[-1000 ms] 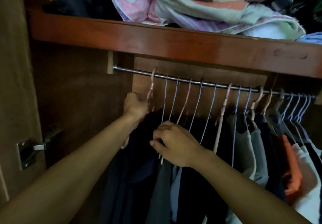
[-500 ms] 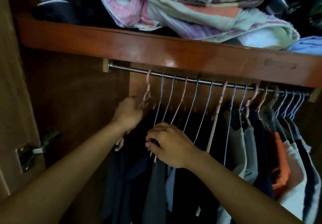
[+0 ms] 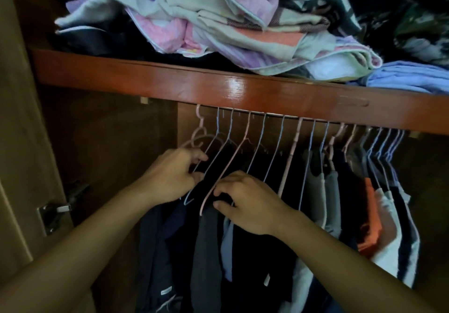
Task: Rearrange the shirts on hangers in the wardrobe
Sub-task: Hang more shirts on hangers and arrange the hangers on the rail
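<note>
Both arms are stretched up and forward into the wardrobe. The left hand (image 3: 173, 175) is curled round the thin shoulders of the leftmost hangers, a pink hanger (image 3: 198, 132) with looped neck and a blue wire hanger (image 3: 213, 142) beside it, fingers pinched onto the wires. The right hand (image 3: 247, 202) is held just beside it, knuckles up, fingers bent and closed on the dark shirt (image 3: 243, 166) hung at the lower end of a long pink wire hanger (image 3: 233, 159) (exactly how much cloth is gripped cannot be told in the gloom). The rail itself is hidden behind the red-brown shelf edge (image 3: 218, 86); only the hook tops are seen below it. The dark garments are merged into shadow, so single shirts are hard to separate. Further right, a grey shirt (image 3: 330, 191), an orange garment (image 3: 369, 215) and a white one (image 3: 388, 239) are hung close together on more blue and pink hangers. A heap of folded cloths (image 3: 230, 25) is piled on the shelf above, with a pale blue stack (image 3: 410, 76) at its right. A metal hinge (image 3: 52, 211) is fixed on the left side panel.
</note>
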### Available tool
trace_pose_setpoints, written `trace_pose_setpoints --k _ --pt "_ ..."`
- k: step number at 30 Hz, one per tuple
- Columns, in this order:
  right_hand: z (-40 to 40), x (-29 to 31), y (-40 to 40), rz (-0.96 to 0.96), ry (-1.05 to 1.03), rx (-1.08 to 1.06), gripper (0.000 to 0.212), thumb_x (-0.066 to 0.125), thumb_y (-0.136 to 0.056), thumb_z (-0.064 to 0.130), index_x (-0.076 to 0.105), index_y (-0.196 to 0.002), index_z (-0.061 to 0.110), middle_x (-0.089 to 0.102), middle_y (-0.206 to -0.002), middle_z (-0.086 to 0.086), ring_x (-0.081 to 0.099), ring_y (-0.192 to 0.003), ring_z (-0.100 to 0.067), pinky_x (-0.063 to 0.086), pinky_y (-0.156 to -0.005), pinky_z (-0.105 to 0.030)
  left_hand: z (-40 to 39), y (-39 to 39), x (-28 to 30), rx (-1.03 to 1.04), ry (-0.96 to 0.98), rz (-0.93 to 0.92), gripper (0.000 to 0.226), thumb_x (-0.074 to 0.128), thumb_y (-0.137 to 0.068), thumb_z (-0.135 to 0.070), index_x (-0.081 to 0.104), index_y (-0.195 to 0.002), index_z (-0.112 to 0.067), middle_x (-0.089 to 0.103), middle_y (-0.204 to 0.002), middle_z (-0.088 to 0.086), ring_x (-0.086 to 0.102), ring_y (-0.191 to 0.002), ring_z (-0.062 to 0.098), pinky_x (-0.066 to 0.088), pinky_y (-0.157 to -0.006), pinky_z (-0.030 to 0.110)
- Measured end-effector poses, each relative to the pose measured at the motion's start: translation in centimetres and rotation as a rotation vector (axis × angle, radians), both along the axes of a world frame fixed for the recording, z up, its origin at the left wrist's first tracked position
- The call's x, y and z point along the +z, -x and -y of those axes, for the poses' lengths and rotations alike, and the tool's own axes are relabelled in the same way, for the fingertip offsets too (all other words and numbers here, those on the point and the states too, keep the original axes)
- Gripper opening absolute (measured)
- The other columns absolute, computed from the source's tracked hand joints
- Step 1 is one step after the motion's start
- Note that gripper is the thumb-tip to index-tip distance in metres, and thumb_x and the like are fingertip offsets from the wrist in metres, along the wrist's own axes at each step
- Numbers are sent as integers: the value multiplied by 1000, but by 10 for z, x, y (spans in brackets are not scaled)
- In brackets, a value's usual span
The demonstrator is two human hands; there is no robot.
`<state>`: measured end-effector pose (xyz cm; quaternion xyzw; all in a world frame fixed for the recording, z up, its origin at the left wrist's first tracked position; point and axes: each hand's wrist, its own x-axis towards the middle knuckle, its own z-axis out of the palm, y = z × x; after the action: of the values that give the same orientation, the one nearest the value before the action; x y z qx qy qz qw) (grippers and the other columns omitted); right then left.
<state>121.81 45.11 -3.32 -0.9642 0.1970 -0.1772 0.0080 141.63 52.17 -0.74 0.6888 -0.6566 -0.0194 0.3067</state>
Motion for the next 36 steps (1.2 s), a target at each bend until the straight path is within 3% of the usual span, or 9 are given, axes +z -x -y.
trace_pose_setpoints --k 4,8,13,19,25,28,31,36 --pt "-12 1 26 -30 4 -137 30 55 -97 40 64 -118 21 65 -112 4 51 -108 -14 49 -83 -34 -2 17 -12 -136 -119 57 55 75 -84 -35 53 -135 -34 61 -125 -6 55 -108 1 42 -82 15" --pt "-32 4 56 -62 -57 -312 38 58 -94 41 59 -127 22 62 -118 2 56 -106 -17 52 -84 -38 -3 35 -17 -237 -246 104 72 77 -77 -49 46 -140 -36 55 -130 -9 49 -106 -1 43 -82 18" --pt "-68 6 98 -124 -95 -534 47 63 -90 43 54 -132 23 57 -127 1 56 -114 -23 51 -90 -40 -11 65 -17 -312 -324 203 84 79 -72 -53 41 -144 -34 50 -138 -8 53 -111 8 47 -87 25" --pt "-117 6 160 -149 -106 -751 46 64 -86 42 54 -128 24 58 -127 4 57 -115 -22 49 -85 -34 -17 124 -18 -470 -396 330 85 78 -73 -56 40 -144 -32 46 -144 -5 50 -125 14 46 -95 29" --pt "-172 5 232 -181 -118 -1003 46 63 -83 45 56 -126 29 61 -124 4 60 -112 -24 47 -79 -31 -32 208 -20 -648 -372 470 72 77 -70 -60 50 -130 -31 56 -123 -9 56 -110 14 46 -82 28" --pt "-205 6 270 -181 -170 -1099 42 61 -81 43 57 -120 28 63 -119 1 63 -109 -27 54 -86 -42 -45 259 -21 -758 -335 519 65 76 -68 -61 54 -121 -32 58 -111 -11 58 -99 13 50 -81 31" --pt "-242 7 310 -205 -192 -1208 47 61 -84 49 53 -126 30 60 -124 4 60 -113 -22 54 -89 -43 -58 311 -23 -873 -335 514 65 75 -67 -62 53 -122 -33 59 -112 -11 59 -98 11 51 -81 31" --pt "-324 2 378 -160 -245 -1375 45 63 -87 48 54 -127 32 61 -125 8 62 -108 -19 52 -83 -32 -97 399 -33 -1081 -381 440 68 73 -69 -65 47 -127 -41 53 -123 -18 54 -102 3 51 -82 26"
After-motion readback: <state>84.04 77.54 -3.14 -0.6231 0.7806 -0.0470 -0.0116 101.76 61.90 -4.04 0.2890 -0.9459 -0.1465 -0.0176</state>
